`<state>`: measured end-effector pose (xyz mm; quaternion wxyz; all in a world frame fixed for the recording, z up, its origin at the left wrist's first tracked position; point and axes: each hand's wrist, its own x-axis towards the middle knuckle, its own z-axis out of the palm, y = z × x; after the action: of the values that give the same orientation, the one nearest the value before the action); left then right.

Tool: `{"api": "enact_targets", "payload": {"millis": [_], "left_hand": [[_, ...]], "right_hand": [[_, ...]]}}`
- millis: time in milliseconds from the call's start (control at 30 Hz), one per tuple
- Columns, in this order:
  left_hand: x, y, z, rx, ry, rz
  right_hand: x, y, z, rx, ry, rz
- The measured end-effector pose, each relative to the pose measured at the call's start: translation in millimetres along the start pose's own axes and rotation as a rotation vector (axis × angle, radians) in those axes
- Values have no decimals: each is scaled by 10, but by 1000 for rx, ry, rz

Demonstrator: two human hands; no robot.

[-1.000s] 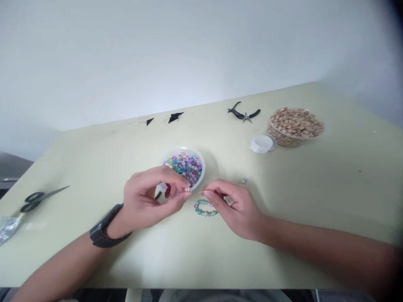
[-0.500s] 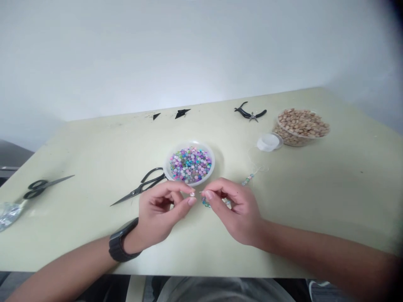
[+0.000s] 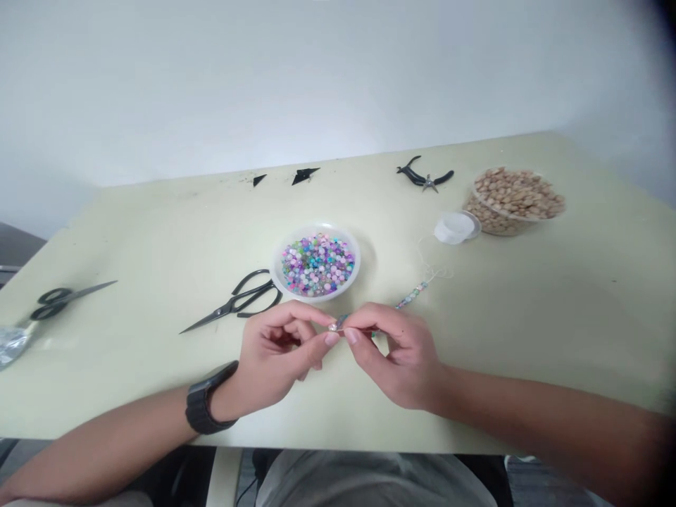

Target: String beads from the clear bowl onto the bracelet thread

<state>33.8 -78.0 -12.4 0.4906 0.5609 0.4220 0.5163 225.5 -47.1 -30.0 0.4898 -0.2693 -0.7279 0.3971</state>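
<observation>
Pinching glossy round beads [image 3: 338, 324] | left hand [image 3: 279, 345], right hand [image 3: 404, 355] | both clamped on them

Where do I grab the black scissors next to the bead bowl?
Take the black-handled scissors by their two finger loops, not the pointed blades, which aim away to the left. The loops sit right beside the white bead bowl, with your left hand just in front, so coming straight down from above is probably best. They lie flat, so lift them by the loops.
</observation>
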Motion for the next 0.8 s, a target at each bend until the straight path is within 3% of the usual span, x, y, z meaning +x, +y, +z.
{"api": "enact_targets", "payload": {"millis": [333, 600, 800], "left_hand": [[9, -29, 12, 90, -22, 68], [5, -34, 12, -14, -36, -42], [-3, -76, -8, 25, -78, -5]], "right_hand": [[-45, 16, 2, 1, 18, 11], [-47, 32, 1, 13, 31, -20], [-39, 33, -11, -6, 4, -37]]}}
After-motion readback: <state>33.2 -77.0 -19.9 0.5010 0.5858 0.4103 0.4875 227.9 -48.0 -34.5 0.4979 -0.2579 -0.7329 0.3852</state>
